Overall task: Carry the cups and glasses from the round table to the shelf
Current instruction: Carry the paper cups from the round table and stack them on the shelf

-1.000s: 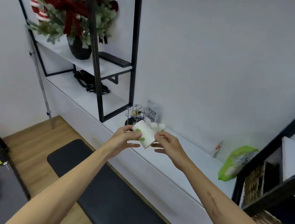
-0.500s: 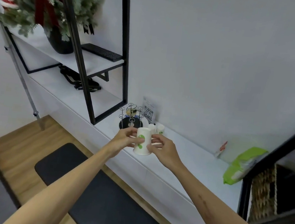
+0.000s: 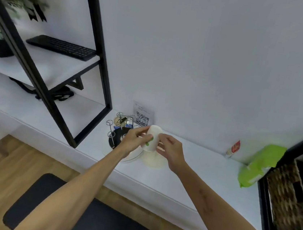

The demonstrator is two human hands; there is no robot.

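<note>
Two hands on one cup [image 3: 151,139] — left hand [image 3: 134,139] gripping its left side, right hand [image 3: 169,151] pinching the right side, fingers curled round the wall. White paper cup, green marks. Held just above the white shelf [image 3: 187,177], close to the wall, beside a black wire rack [image 3: 119,132] on its left.

Long axis tilted: the end nearest the wall and QR card [image 3: 143,116] points up and away, the other end down toward the shelf. Which end is the mouth — cannot tell, blurred. Below the cup a pale round shape [image 3: 153,160] sits on the shelf; possibly another cup or stack, unclear.

Progress, as a judgement: this cup has reached the shelf but is not yet set down. Round table out of view, so what remains there is unknown.

Further right, well apart: green packet [image 3: 258,165]. Keyboard [image 3: 62,47] on the upper shelf, far left.
</note>
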